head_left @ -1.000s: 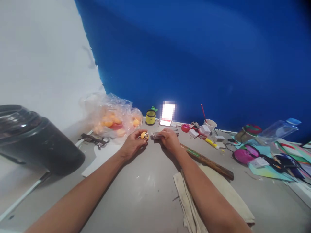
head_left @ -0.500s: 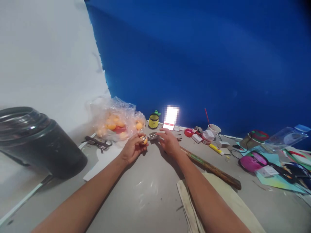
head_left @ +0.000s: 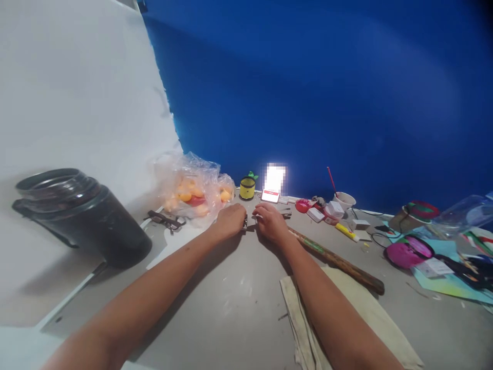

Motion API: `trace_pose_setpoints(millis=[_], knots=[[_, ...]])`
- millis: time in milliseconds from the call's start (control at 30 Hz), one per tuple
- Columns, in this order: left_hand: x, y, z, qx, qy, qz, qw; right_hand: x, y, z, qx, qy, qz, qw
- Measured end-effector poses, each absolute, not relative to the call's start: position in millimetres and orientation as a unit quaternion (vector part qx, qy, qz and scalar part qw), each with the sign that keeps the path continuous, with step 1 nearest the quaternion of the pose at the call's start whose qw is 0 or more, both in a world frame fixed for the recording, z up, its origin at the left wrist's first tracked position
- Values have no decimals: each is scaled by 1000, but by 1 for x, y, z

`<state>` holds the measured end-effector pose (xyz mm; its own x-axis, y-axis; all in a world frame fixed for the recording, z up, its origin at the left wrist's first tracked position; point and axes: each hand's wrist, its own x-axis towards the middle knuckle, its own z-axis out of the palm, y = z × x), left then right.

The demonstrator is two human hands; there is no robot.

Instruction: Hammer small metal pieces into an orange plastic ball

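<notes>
Nearest, toward the near edge of the table (head_left: 215, 329), lies a beige cloth (head_left: 354, 293). Over the table's middle, the left hand (head_left: 231, 220) has turned knuckles up; half a second ago it showed a yellow ball. Now the ball is hidden, probably under the folded fingers; their grip I cannot tell. A small dark-and-silver piece (head_left: 245, 222) shows at their tips. So the ball cannot be checked now. The right hand (head_left: 270, 221) stays just beside, fingers bent, slightly parted; its hold is unclear. Near the far edge stands a yellow cup (head_left: 247, 191).

The left hand (head_left: 231, 220) has rolled over, back now upward
</notes>
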<state>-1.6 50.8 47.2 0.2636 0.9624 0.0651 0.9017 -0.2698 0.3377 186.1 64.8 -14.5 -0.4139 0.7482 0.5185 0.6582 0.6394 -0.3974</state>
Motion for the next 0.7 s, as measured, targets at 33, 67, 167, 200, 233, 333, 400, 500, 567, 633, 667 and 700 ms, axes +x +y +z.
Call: trace_pose_setpoints(millis=[33, 67, 167, 200, 233, 333, 400, 500, 567, 633, 667, 700], knots=[[1, 53, 47, 787, 595, 116, 114, 185, 63, -14, -415, -840, 73, 340], [3, 54, 47, 789, 593, 113, 114, 185, 61, -12, -411, -843, 79, 336], [2, 58, 43, 794, 589, 109, 99, 182, 58, -9, -410, -851, 88, 316], [0, 59, 41, 796, 590, 99, 90, 182, 58, -8, -413, -851, 88, 312], [-3, 60, 38, 801, 587, 90, 77, 181, 58, -7, -417, -850, 90, 309], [-10, 63, 29, 817, 571, 66, 36, 179, 58, -6, -429, -845, 92, 305], [-14, 64, 24, 826, 560, 59, 21, 178, 57, -7, -435, -843, 89, 305], [-14, 63, 23, 827, 558, 71, 23, 177, 56, -8, -441, -838, 83, 310], [-13, 60, 26, 819, 565, 89, 39, 176, 55, -9, -442, -836, 82, 313], [-12, 57, 31, 815, 567, 105, 52, 176, 55, -10, -443, -835, 85, 317], [-12, 55, 33, 815, 565, 114, 54, 176, 55, -10, -443, -833, 87, 318], [-12, 54, 35, 815, 563, 125, 54, 176, 55, -11, -444, -832, 90, 320]])
